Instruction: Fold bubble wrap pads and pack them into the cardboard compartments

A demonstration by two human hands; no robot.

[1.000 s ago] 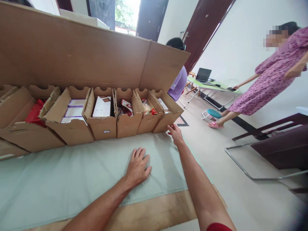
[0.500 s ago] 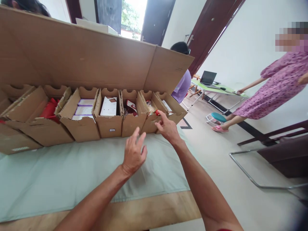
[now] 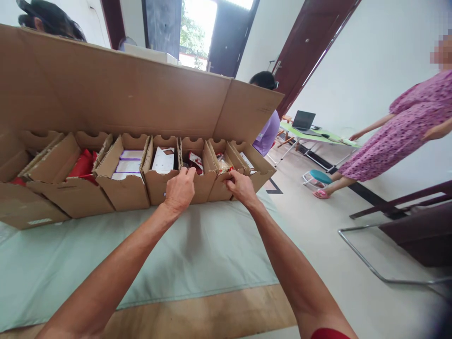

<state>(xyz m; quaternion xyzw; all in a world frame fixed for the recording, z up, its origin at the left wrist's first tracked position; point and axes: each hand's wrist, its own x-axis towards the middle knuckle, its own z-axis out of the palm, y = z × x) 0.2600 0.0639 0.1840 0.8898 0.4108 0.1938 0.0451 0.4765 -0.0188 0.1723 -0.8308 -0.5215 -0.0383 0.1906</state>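
My right hand (image 3: pixel 240 186) is closed at the front rim of a narrow cardboard bin (image 3: pixel 219 188). Its thumb and fingers pinch at the red edge of a see-through packet (image 3: pixel 224 164) inside; the packet's contents are too small to name. At the front left corner of the neighbouring bin (image 3: pixel 204 188), my left hand (image 3: pixel 181 189) has its fingers bent together over the rim. What they hold, if anything, is hidden. Behind those fingers, dark red and white packets (image 3: pixel 195 162) lie in that bin.
More cardboard bins run leftward, with a white box (image 3: pixel 163 159), purple-edged packs (image 3: pixel 129 165) and red packaging (image 3: pixel 82 163). A tall cardboard panel (image 3: pixel 141 101) rises behind them. A green cloth (image 3: pixel 141 263) covers the table. A person in pink (image 3: pixel 406 127) stands right, near a laptop (image 3: pixel 304 120).
My left hand has moved up and left to the bin rim, its spread fingers drawing together. The right hand's pointing finger has curled into a pinch. The view has shifted slightly.
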